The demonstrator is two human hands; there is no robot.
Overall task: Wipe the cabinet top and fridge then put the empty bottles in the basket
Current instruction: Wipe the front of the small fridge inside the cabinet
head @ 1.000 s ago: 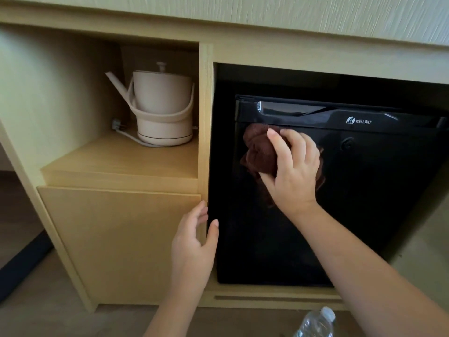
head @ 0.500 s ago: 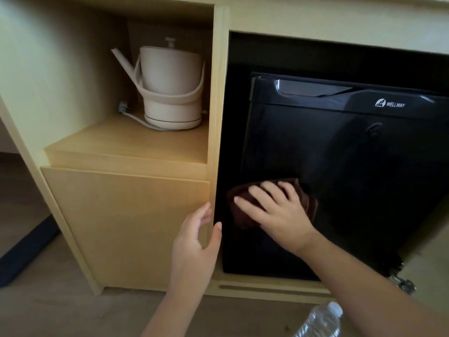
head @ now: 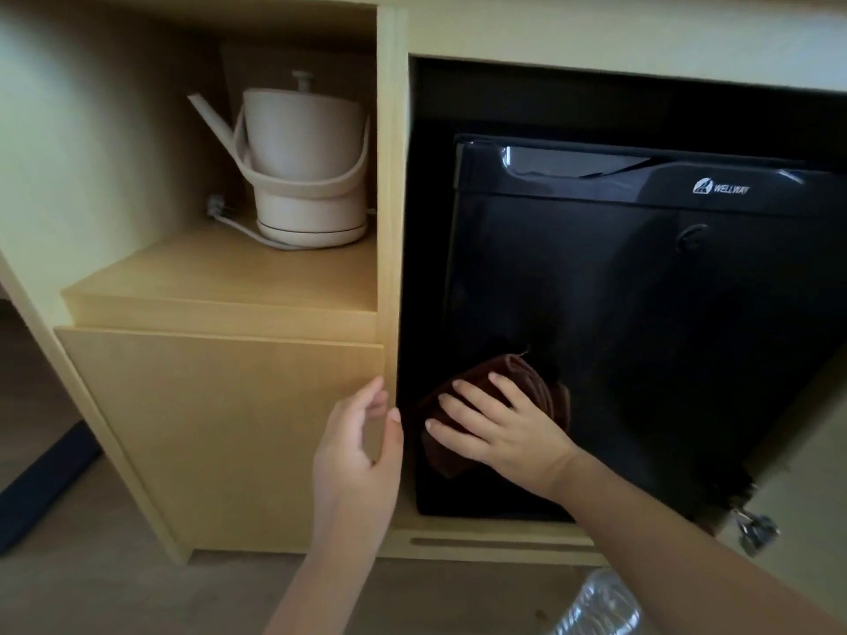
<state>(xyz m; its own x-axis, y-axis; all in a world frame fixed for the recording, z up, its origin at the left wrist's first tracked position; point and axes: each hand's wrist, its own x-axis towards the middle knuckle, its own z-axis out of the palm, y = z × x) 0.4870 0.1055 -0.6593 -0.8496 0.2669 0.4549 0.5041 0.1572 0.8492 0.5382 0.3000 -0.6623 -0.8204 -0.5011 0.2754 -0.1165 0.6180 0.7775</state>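
Observation:
A black mini fridge [head: 641,313] stands in the right bay of a light wooden cabinet [head: 220,405]. My right hand [head: 499,428] presses a folded dark brown cloth [head: 527,382] flat against the lower left of the fridge door, fingers spread. My left hand [head: 362,446] touches the front edge of the cabinet's upright divider [head: 392,222], fingers relaxed. A clear plastic bottle [head: 596,607] shows partly at the bottom edge, on the floor.
A beige electric kettle [head: 302,167] with its cord sits on the shelf in the left bay. A metal hinge [head: 751,529] sticks out at the lower right. Wooden floor lies below, with a dark strip [head: 41,478] at the left.
My right hand has wiped the cloth down the fridge door, from near the top left to the lower left. My left hand has stayed on the divider.

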